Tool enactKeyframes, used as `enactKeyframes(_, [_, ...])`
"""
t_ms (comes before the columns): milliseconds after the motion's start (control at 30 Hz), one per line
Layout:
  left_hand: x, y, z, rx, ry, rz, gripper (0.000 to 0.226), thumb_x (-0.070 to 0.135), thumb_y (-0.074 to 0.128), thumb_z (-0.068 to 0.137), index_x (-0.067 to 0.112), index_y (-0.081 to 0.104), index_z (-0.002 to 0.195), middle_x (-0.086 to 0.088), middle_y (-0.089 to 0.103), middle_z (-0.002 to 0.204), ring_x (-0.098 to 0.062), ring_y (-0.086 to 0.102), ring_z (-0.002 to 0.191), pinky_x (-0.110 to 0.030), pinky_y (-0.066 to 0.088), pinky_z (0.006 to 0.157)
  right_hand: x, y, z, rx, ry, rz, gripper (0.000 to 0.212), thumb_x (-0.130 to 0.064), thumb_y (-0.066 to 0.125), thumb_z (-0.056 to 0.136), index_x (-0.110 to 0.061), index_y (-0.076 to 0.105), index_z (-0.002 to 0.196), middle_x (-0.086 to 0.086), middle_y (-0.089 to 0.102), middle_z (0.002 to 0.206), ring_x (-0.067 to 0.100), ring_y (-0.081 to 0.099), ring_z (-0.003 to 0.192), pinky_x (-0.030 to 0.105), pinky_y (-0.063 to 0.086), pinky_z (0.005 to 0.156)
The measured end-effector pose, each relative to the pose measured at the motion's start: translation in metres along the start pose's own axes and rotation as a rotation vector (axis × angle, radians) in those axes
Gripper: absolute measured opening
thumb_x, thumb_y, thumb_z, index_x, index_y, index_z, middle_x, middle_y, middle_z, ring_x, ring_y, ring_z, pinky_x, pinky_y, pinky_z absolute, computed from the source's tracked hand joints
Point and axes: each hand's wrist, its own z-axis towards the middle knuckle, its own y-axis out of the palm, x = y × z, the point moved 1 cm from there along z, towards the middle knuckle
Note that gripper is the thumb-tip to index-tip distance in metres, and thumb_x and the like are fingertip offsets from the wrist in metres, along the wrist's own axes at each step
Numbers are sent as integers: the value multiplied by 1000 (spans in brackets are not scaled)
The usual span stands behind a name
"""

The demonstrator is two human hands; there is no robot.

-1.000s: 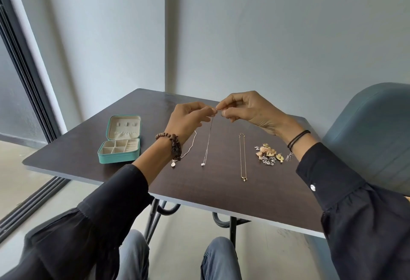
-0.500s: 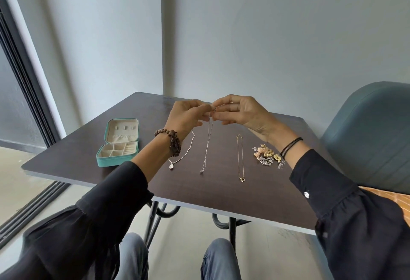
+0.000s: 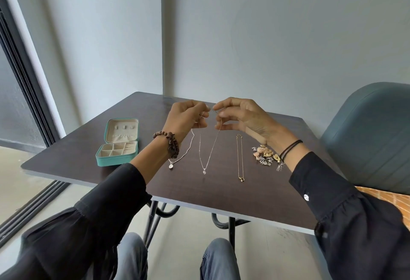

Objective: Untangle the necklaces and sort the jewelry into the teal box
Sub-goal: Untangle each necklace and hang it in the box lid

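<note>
Above the middle of the dark table, my left hand (image 3: pixel 188 118) and my right hand (image 3: pixel 241 117) each pinch one end of a thin silver necklace (image 3: pixel 207 155). Its two strands hang down in a V to a small pendant that rests on the table. A second silver necklace (image 3: pixel 182 157) with a round pendant lies just left of it, partly behind my left wrist. A gold chain (image 3: pixel 240 157) lies straight to the right. The teal box (image 3: pixel 117 146) stands open at the left, its compartments showing nothing inside.
A heap of small gold and silver jewelry pieces (image 3: pixel 265 154) lies by my right wrist. The dark table (image 3: pixel 221 188) stands in a wall corner. A blue chair (image 3: pixel 368 137) is at the right and a window frame (image 3: pixel 24 84) at the left.
My hands have drawn slightly apart, and the necklace's two strands now spread into a V instead of hanging together. The view has shifted a little.
</note>
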Motion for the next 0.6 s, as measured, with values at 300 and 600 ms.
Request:
enactKeyframes(300, [-1, 1, -1, -43, -19, 14, 18, 14, 58, 90, 4, 73, 86, -6, 64, 77, -15, 50, 55, -29, 50, 64, 0, 2, 3, 54, -74, -286, 16, -27, 71, 96, -15, 79, 102, -2, 68, 83, 3, 50, 69, 14, 41, 64])
enactKeyframes(600, [-32, -1, -8, -136, -47, -21, 14, 19, 76, 86, 8, 68, 80, -1, 61, 71, -11, 54, 58, -23, 53, 65, -3, 2, 10, 157, -54, -83, 18, -20, 69, 96, -3, 71, 94, 5, 65, 81, 12, 54, 66, 19, 37, 53])
